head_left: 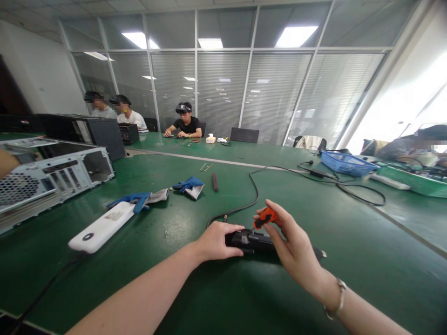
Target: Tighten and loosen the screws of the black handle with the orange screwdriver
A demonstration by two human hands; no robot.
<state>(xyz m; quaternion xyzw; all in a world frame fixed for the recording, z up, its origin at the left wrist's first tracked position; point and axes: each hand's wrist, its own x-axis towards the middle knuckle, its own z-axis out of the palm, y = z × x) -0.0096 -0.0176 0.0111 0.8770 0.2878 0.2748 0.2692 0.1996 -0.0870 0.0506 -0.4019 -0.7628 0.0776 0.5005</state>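
Note:
A black electric screwdriver (pixel 257 241) with a cord lies lengthwise on the green table, its metal tip pointing right. My left hand (pixel 218 240) grips its left end, thumb above and fingers along the near side. In my right hand (pixel 291 239) is a small screwdriver with an orange and black handle (pixel 265 217), held upright at a slant between thumb and fingers. Its short shaft points down at the electric screwdriver's body; whether the tip touches a screw is too small to tell. My right hand hides part of the black body.
A white power bank-like device (pixel 101 228) and blue-grey gloves (pixel 190 186) lie left, before an open computer case (pixel 56 179). A dark bar (pixel 214 182) sits ahead. The black cord (pixel 256 188) curves toward blue (pixel 345 163) and green baskets (pixel 414 179). Several people sit around the table.

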